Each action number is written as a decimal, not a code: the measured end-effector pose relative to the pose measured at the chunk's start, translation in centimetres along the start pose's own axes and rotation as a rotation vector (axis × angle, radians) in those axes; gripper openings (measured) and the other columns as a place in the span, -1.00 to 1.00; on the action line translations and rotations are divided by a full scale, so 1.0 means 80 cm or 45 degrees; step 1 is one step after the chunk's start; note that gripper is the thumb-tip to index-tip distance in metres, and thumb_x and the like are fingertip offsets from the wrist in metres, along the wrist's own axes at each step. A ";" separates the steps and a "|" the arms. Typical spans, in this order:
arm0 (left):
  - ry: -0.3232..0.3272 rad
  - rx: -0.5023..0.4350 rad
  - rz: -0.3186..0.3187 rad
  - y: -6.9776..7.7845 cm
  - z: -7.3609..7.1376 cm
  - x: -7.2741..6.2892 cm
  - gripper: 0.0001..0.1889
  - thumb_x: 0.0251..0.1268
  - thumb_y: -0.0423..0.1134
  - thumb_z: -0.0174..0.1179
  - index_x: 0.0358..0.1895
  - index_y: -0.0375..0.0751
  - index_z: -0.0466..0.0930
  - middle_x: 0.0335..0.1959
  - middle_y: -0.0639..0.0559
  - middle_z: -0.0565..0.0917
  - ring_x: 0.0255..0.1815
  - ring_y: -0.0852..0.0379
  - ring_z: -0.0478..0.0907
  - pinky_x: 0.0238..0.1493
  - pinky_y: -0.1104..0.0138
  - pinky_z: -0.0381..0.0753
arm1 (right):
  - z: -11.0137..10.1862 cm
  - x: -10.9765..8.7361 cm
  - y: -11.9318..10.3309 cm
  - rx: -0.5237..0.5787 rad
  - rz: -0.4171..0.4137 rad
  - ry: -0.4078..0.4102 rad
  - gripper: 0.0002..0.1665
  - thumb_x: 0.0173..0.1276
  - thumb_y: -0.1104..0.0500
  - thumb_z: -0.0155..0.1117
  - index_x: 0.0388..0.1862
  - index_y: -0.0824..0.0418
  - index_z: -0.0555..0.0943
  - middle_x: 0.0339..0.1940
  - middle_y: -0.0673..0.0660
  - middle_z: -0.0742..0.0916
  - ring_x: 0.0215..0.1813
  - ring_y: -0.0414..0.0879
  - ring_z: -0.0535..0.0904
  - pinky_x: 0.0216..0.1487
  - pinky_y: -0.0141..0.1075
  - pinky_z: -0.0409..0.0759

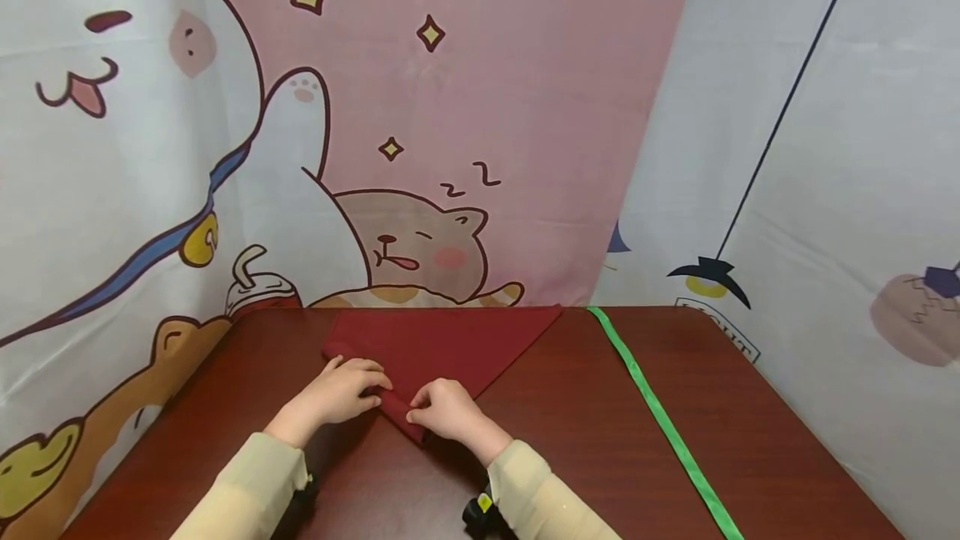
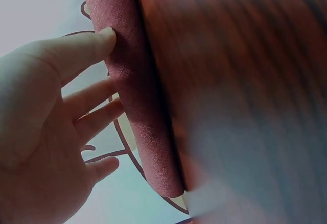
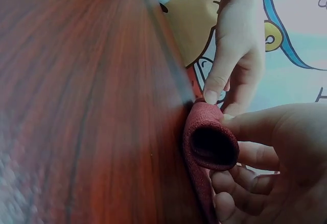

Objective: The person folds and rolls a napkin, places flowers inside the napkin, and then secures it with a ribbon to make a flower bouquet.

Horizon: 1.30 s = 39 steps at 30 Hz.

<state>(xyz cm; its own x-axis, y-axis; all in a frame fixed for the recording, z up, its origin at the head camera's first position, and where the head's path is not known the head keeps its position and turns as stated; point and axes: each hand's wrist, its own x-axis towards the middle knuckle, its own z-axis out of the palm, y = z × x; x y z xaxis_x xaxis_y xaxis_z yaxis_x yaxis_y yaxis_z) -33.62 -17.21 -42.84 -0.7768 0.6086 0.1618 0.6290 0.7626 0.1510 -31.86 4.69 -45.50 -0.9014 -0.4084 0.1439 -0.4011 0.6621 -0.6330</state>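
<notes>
A dark red cloth point(image 1: 480, 344) lies on the table, its near left edge turned into a slanting roll point(image 2: 134, 76). With thumb and fingers, my left hand point(image 1: 337, 392) holds the roll near its middle; in the left wrist view the thumb lies on the near side and the fingertips pass behind. Toward the roll's near right end, my right hand point(image 1: 452, 413) pinches it. The right wrist view looks into the roll's hollow round end point(image 3: 213, 148), with the right thumb on top and fingers curled at the side.
A green ribbon point(image 1: 660, 415) runs along the right part of the brown wooden table point(image 1: 555, 457). Behind and beside the table hangs a backdrop point(image 1: 510, 90) printed with cartoon animals. Dark wrist cameras point(image 1: 480, 511) sit below the cuffs.
</notes>
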 end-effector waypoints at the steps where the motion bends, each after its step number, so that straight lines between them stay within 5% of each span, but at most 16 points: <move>1: -0.004 0.005 0.002 0.000 0.000 0.000 -0.78 0.18 -0.26 0.33 -0.08 -0.04 0.70 0.04 -0.09 0.60 0.16 -0.11 0.45 0.15 -0.37 0.12 | 0.000 0.000 0.001 -0.006 -0.002 0.000 -0.88 0.14 0.14 0.44 -0.40 0.17 0.75 -0.47 -0.12 0.71 -0.43 -0.31 0.51 -0.39 -0.41 0.47; 16: -0.014 0.041 0.058 0.003 0.001 0.009 -0.59 0.11 -0.29 0.38 0.06 0.01 0.59 0.04 0.01 0.60 0.18 -0.06 0.46 0.17 -0.33 0.15 | -0.006 0.002 0.013 -0.037 -0.018 -0.009 -0.90 0.15 0.22 0.39 -0.35 0.22 0.76 -0.38 -0.02 0.76 -0.28 -0.24 0.61 -0.25 -0.38 0.52; 30: 0.082 0.082 0.213 0.007 0.006 0.014 -0.64 -0.05 -0.33 0.47 -0.21 0.05 0.54 -0.04 0.06 0.53 0.04 -0.02 0.50 0.09 -0.20 0.30 | -0.004 0.001 0.017 0.039 -0.011 0.054 -0.83 0.08 0.29 0.42 -0.43 0.15 0.56 -0.60 -0.11 0.52 -0.52 -0.28 0.40 -0.45 -0.38 0.39; 39: 0.097 0.108 0.216 0.005 0.012 0.018 -0.62 -0.15 -0.32 0.51 -0.25 0.07 0.55 -0.14 0.14 0.53 -0.02 0.05 0.48 0.07 -0.11 0.30 | -0.005 -0.001 0.015 0.067 -0.003 0.044 -0.87 0.12 0.17 0.41 -0.48 0.14 0.60 -0.62 -0.12 0.54 -0.56 -0.29 0.39 -0.50 -0.40 0.39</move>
<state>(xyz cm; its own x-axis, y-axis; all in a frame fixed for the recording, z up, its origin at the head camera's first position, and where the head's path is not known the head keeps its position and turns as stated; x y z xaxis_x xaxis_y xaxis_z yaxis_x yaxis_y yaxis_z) -34.56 -15.83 -43.48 -0.6532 0.7140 0.2521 0.7432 0.6682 0.0329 -32.36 5.81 -45.96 -0.9058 -0.3876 0.1712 -0.3952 0.6269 -0.6714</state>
